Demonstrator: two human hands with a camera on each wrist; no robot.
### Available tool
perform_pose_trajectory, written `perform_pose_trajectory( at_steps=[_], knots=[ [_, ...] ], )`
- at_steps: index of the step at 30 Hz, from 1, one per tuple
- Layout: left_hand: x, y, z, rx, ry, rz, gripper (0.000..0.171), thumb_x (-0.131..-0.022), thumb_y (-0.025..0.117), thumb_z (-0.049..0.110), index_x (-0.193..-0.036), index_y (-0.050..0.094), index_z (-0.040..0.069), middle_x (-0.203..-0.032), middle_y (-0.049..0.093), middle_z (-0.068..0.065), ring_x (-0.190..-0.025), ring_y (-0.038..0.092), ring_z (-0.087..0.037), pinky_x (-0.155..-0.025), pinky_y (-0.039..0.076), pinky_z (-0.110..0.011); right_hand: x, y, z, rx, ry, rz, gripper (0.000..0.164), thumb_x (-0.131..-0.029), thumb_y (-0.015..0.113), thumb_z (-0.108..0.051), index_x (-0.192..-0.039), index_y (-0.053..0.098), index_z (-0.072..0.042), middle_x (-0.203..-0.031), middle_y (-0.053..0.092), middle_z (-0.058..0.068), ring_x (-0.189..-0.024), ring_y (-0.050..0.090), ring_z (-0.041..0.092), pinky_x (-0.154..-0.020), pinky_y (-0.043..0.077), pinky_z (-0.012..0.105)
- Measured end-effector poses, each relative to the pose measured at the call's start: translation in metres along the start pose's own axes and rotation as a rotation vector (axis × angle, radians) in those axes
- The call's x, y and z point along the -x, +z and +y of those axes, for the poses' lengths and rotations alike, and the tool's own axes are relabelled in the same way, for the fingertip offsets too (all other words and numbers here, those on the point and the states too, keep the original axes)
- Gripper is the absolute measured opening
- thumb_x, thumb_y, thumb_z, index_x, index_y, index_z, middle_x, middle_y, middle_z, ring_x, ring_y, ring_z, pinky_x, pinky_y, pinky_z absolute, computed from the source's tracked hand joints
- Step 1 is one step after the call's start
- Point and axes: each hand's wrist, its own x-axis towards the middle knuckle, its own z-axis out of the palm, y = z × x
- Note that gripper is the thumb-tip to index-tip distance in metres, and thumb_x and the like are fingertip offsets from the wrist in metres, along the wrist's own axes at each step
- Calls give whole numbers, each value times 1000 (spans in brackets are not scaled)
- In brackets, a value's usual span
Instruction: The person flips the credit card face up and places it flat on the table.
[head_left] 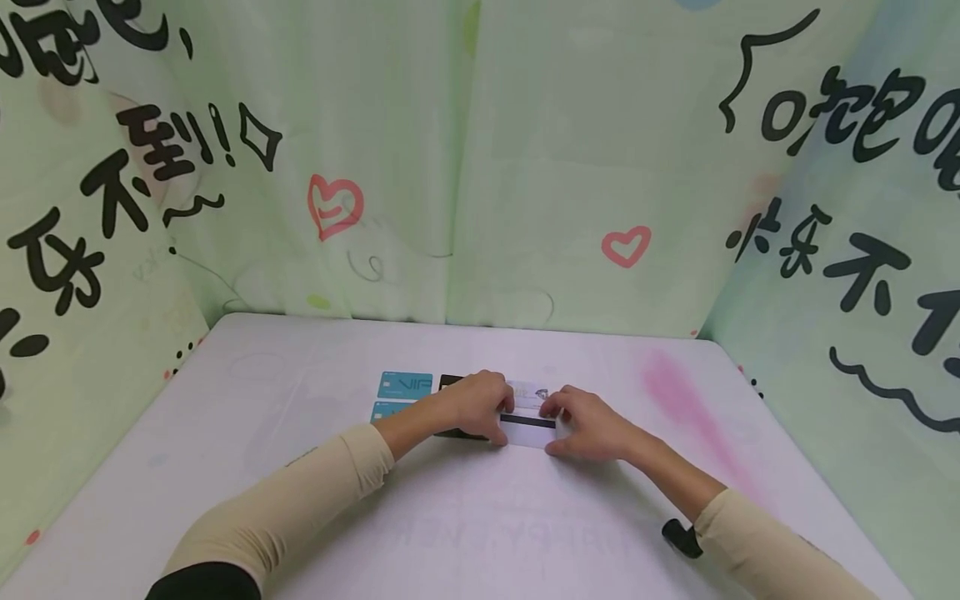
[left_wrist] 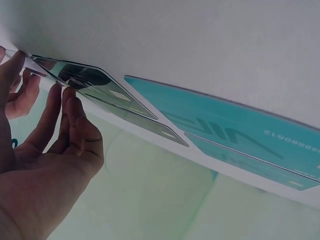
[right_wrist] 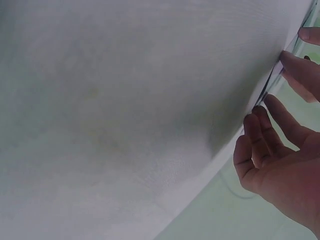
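A pale card (head_left: 527,434) with a black stripe lies on the table between my hands. My left hand (head_left: 477,402) holds its left edge, thumb at the near corner and fingers at the far one. On its right edge my right hand (head_left: 588,425) has a like grip with thumb and fingers. Just beyond it lies another pale printed card (head_left: 531,393). Partly under my left hand and wrist are two dark cards (left_wrist: 95,82). Further left, two blue cards, the far one (head_left: 405,385) marked VIP and the near one (head_left: 387,409) partly covered by my forearm, form a column.
The white table (head_left: 480,525) has a pink smear (head_left: 690,408) on its right side. Light green curtains (head_left: 525,167) with black writing and red hearts stand behind and at both sides. A black strap end (head_left: 681,538) hangs by my right sleeve.
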Motion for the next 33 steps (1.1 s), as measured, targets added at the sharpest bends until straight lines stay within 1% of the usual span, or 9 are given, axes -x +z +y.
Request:
perform_pose_trajectory(
  at_steps=[7, 13, 18, 23, 27, 33],
  knots=[
    [-1, 2, 0, 12, 20, 11, 39, -82, 89, 32, -111, 75, 10, -94, 60, 3, -91, 55, -13, -83, 48, -24, 3, -3, -1, -26, 9, -31, 46, -76, 90, -19, -114, 68, -7, -105, 64, 3, -98, 59, 23, -87, 49, 36],
    [-2, 3, -1, 9, 19, 16, 41, -83, 88, 34, -113, 75, 10, -95, 63, 4, -92, 55, -12, -85, 49, -24, 3, -4, 1, -43, 12, -48, 51, -72, 92, -16, -117, 68, -8, -106, 64, 3, -96, 57, 21, -85, 47, 33],
    [-2, 3, -1, 16, 16, 14, 42, -83, 89, 33, -116, 75, 11, -96, 64, 4, -93, 56, -12, -87, 50, -25, 3, -5, 3, -45, -1, -33, 51, -70, 93, -14, -115, 69, -9, -104, 65, 3, -92, 56, 20, -82, 46, 30],
    [-1, 2, -1, 14, 20, 18, 42, -83, 88, 34, -116, 76, 11, -100, 65, 3, -95, 56, -12, -89, 51, -25, 3, -5, 3, -43, -8, -7, 50, -69, 92, -14, -114, 71, -7, -100, 66, 2, -87, 56, 19, -77, 45, 28],
    [1, 1, -1, 8, 29, 23, 42, -82, 89, 35, -115, 76, 12, -103, 67, 2, -96, 57, -12, -90, 51, -27, 4, -4, 4, -56, 2, 2, 50, -69, 93, -15, -115, 73, -7, -97, 65, 1, -87, 56, 19, -75, 45, 27],
    [4, 2, -1, -14, 31, 39, 44, -79, 90, 39, -113, 76, 15, -105, 67, 4, -100, 58, -11, -90, 50, -29, 7, -4, 4, -56, -9, 20, 50, -70, 93, -16, -116, 73, -8, -98, 65, 0, -89, 56, 19, -75, 44, 27]
  ],
)
